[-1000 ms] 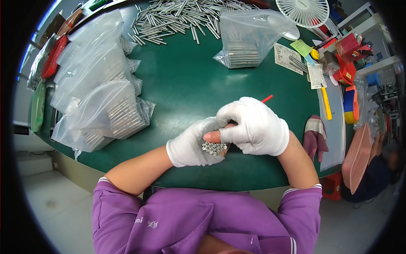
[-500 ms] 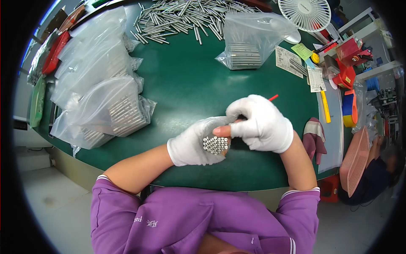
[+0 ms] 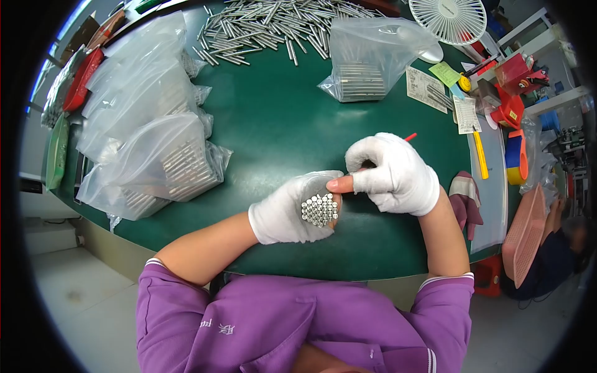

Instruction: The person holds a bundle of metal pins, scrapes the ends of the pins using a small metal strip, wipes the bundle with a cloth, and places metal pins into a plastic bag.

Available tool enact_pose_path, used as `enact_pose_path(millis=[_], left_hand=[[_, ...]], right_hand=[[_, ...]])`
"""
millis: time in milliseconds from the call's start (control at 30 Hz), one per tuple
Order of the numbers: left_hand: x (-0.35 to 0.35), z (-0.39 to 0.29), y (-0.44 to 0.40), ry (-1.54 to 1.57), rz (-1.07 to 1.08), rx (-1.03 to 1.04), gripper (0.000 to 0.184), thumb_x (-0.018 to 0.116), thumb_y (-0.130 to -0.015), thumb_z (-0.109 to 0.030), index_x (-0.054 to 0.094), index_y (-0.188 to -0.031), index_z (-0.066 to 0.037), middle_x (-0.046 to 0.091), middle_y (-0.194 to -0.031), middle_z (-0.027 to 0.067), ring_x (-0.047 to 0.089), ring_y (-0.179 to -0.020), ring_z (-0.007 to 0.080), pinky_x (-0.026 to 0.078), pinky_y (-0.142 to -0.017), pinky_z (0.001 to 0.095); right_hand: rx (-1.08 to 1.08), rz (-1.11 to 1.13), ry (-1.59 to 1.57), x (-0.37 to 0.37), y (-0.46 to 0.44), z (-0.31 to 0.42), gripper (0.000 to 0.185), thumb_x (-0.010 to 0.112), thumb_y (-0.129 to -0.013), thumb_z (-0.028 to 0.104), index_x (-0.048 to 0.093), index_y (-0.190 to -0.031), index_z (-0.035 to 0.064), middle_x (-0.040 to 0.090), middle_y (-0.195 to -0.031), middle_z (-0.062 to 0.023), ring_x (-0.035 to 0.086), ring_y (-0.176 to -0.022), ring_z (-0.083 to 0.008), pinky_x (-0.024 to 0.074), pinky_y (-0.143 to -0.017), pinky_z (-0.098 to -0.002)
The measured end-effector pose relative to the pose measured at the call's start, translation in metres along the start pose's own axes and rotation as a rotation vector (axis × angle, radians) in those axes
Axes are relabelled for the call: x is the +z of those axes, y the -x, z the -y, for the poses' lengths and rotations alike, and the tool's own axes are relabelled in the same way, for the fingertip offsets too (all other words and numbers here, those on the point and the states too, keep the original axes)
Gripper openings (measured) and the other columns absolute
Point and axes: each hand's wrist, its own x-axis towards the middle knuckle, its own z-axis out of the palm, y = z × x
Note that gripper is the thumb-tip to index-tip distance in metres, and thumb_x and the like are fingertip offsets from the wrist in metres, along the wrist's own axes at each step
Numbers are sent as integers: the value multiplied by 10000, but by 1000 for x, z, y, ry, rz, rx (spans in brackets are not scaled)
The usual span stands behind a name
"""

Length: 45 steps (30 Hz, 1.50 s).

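bag heap [image 3: 149, 118]: left on table [image 3: 273, 133] | rod pile [image 3: 264, 28]: far middle | fan [image 3: 448, 20]: far right | papers [image 3: 426, 89]: before fan

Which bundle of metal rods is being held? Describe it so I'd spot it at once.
Start at the green table and come to its near side. There, the white-gloved left hand holds the bundle of metal rods. Its round, shiny ends face you, packed closely together, while the loose rods lie scattered on their sides farther back.

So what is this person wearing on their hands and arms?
The left hand and right hand both wear plain white fabric gloves; the right one leaves at least one fingertip uncovered. Above the uncovered forearms come short purple sleeves with white stripes along the hems.
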Motion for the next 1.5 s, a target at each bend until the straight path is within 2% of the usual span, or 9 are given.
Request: enact_pose_path(millis=[300,433,500,633,700,733,767,867,1500], left_hand=[[-2,3,-5,-103,20,77,243,676,-708,52,539,-866,-71,596,-841,16,592,-1020,181,475,-887,320],[-11,16,-7,-403,87,279,628,741,-671,26,480,-1239,-34,580,-1258,122,568,-1137,217,403,-1027,358],[-1,7,-6,-207,-21,178,178,663,-722,28,549,-825,-63,621,-902,45,582,-1046,200,368,-1044,369],[6,-1,-6,-169,-80,119,160,660,-734,16,557,-829,-61,626,-924,47,582,-990,174,421,-975,319],[1,4,-6,-231,-28,71,460,705,-717,6,549,-1149,-26,620,-970,32,597,-854,123,498,-803,242],[3,4,-5,-279,-62,70,409,681,-737,-5,574,-1130,-43,601,-856,-6,591,-782,114,499,-752,235],[4,4,-5,-319,-81,33,295,675,-769,-50,589,-1051,-63,592,-1107,107,578,-977,190,475,-873,311],[-16,43,-13,-509,-56,435,631,700,-750,-132,440,-1322,-73,504,-1235,119,491,-1166,252,412,-984,371],[-53,28,-12,-936,250,396,717,712,-756,-258,399,-1381,-98,404,-1389,143,388,-1280,318,307,-1086,402]], right_hand=[[63,-139,209,-7,12,-22,466,598,-594,-5,708,-1018,156,529,-728,-70,543,-622,-241,430,-553,-331],[273,-177,337,12,20,-33,434,605,-602,-63,711,-966,148,574,-810,-81,567,-684,-272,470,-618,-345],[275,-139,416,19,18,-32,387,624,-619,-54,691,-949,137,588,-833,-89,582,-735,-278,479,-639,-362],[143,-299,518,21,13,-27,386,670,-649,17,669,-1023,114,605,-977,-109,591,-866,-307,482,-728,-394],[63,-331,453,22,6,-12,339,593,-868,322,641,-1104,83,584,-1083,-142,563,-1009,-350,459,-844,-418],[24,-347,358,26,-3,-1,465,490,-923,468,634,-1127,75,581,-1101,-155,562,-1022,-360,457,-862,-426],[7,-308,200,28,-10,15,500,476,-927,495,618,-1157,75,578,-1111,-160,561,-1033,-363,455,-876,-436],[-88,-151,186,49,-29,47,507,518,-895,443,584,-1177,27,562,-1121,-194,538,-1074,-378,441,-907,-450],[-183,-25,240,71,-39,41,504,622,-733,123,534,-1210,-14,584,-1097,-194,546,-1061,-366,409,-982,-466]])
